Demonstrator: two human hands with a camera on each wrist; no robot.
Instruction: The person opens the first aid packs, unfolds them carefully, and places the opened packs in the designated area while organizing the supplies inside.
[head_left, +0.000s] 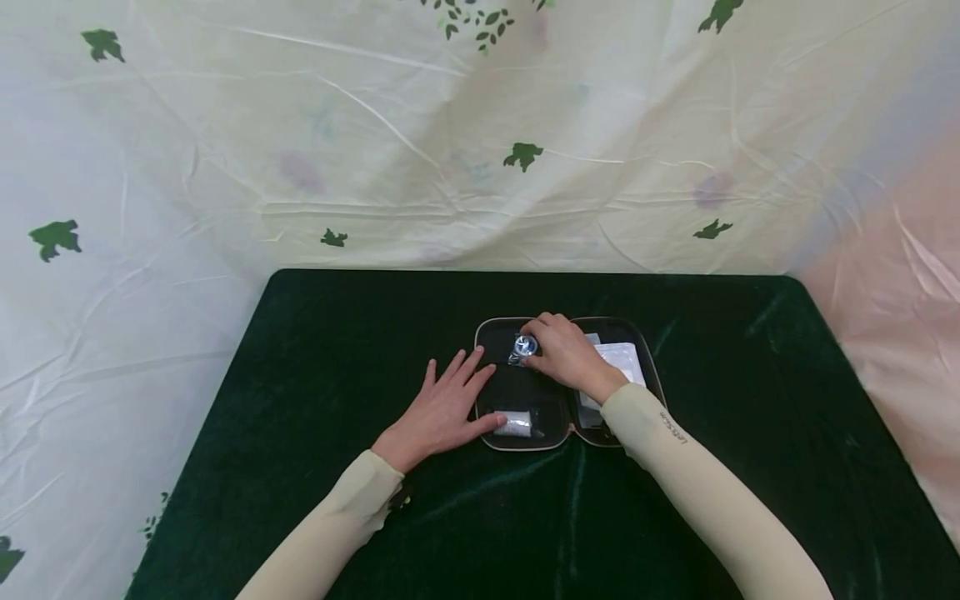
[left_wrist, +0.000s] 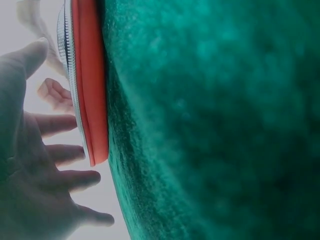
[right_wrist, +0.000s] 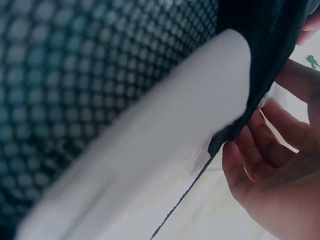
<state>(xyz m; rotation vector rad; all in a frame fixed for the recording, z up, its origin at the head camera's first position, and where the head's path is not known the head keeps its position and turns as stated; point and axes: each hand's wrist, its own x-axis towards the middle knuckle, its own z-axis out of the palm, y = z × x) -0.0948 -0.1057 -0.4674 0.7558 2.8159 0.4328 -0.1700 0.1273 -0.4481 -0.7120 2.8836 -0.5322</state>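
Note:
An open zippered case [head_left: 525,387] with a black lining lies on the table, its outside red in the left wrist view. My right hand [head_left: 566,354] reaches over its left half and pinches a small round item in clear wrapping [head_left: 523,347], with a pale ring-shaped face. The left hand [head_left: 444,408] spreads its straight fingers at the case's left rim. Its thumb touches a white wrapped roll [head_left: 514,423] in the near left corner. In the left wrist view those fingers [left_wrist: 80,180] lie beside the red shell [left_wrist: 92,90].
White flat packets [head_left: 621,360] sit in the case's right half, near mesh [right_wrist: 100,65] in the right wrist view. Dark green velvet cloth [head_left: 337,333] covers the table. Behind it hangs a pale curtain [head_left: 420,125] with green leaf prints.

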